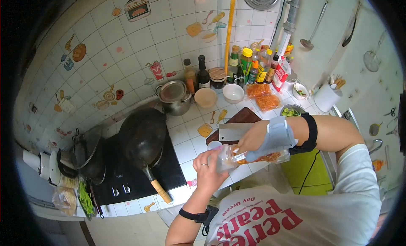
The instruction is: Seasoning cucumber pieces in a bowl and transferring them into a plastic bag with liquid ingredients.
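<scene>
My left hand point(207, 170), a ring on one finger, grips the left end of a clear plastic package point(227, 158). Orange food point(276, 158) shows through the package's right part. My right hand point(255, 138), in a grey wrist brace point(279, 135), reaches over the package with its fingers on it near the middle; hand and brace hide part of it. Just beyond lies a cleaver point(233, 132), its broad blade flat on a dark wooden cutting board point(244, 115). A small whitish cup point(214, 145) stands partly hidden behind my left hand.
On the left a black wok point(142, 138) sits on the black cooktop point(111, 170). Behind are a lidded steel pot point(174, 97), two bowls point(233, 93), several sauce bottles point(246, 60) and bags of orange food point(266, 101). A bowl of cut greens point(290, 112) stands near my right forearm.
</scene>
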`<state>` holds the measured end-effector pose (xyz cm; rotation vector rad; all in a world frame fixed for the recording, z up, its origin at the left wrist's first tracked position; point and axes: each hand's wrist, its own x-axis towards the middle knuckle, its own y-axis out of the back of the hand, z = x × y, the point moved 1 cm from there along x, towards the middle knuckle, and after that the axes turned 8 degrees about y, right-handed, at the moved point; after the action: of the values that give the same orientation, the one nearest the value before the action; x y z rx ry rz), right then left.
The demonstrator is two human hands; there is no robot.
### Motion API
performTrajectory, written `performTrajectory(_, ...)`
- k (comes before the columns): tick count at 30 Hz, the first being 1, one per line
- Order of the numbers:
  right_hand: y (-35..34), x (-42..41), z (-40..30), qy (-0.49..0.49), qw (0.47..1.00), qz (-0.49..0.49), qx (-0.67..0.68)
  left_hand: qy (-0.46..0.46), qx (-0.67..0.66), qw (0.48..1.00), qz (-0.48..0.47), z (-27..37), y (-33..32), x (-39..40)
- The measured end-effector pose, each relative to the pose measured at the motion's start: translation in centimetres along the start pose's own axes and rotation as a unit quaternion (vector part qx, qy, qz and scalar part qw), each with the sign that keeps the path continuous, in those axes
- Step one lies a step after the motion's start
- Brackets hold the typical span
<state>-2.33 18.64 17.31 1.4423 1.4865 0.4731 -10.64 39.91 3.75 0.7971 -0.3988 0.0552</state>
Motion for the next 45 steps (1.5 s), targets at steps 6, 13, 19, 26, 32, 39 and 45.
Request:
performTrajectory(6, 1.7, 1.0, -1.6, -0.013, 0.999, 0.013, -0.043, 0.047, -0.002, 0.998, -0.028, -0.9, -0.7, -0.5)
performTrajectory(13, 5.1, 4.1, -3.6, -0.032, 0.997, -0.060, -0.034, 0.054, -0.059, 0.997, -0.024, -1.6, -0.8, -0.6)
performTrajectory(19, 4.1, 7.0, -2.3, 0.069, 0.991, -0.097, -0.061, 0.077, -0.079, 0.994, -0.006, -3.0, -1.1, -2.4)
performTrajectory(26, 2.6, 10.4, -5.9, 0.129, 0.965, -0.063, -0.221, 0.126, -0.125, 0.984, 0.013, -6.7, -0.3, -4.6)
performTrajectory(32, -0.8, 12.1, -4.9, 0.088, 0.957, -0.103, -0.258, 0.057, -0.068, 0.994, 0.062, -9.5, -1.2, -6.0)
performTrajectory(39, 1.2, 13.8, -5.7, 0.049, 0.951, -0.024, -0.305, 0.106, -0.070, 0.985, 0.115, -10.5, -3.0, -7.2)
performTrajectory(45, -0.2, 16.3, -4.4, 0.097, 0.923, -0.005, -0.371, 0.125, -0.098, 0.970, 0.182, -11.5, -5.5, -7.6)
